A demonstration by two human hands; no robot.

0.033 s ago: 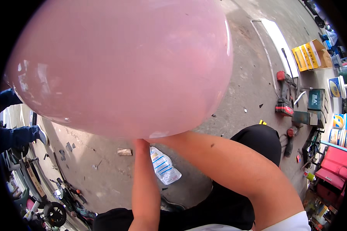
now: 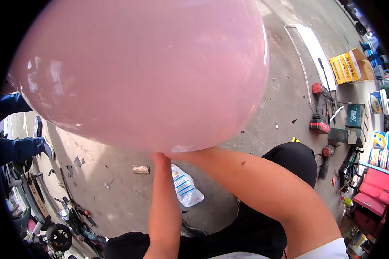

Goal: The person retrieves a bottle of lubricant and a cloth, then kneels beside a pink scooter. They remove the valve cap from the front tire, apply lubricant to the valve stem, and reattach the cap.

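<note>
A huge, glossy, see-through pink balloon (image 2: 138,82) fills the upper left and middle of the head view. Its lower edge covers the hands. My left hand (image 2: 161,158) shows only at the wrist, directly beneath the balloon's underside. Beside it, my right hand (image 2: 193,156) is also hidden past the wrist, its forearm slanting in from the lower right. The fingers of both are out of sight, so what they grip cannot be seen. A crumpled white and blue plastic bag (image 2: 186,185) lies on the floor below the wrists.
A wood block (image 2: 141,169) and small scraps lie on the concrete. To the right are a red cordless power tool (image 2: 320,123), a yellow carton (image 2: 345,67), a green box (image 2: 354,115) and a red toolbox (image 2: 378,185). Another person's legs (image 2: 21,147) and a scooter (image 2: 39,200) are at left.
The balloon's right edge reaches slightly farther right. The whole view has shifted a little. Both forearms keep nearly the same pose.
</note>
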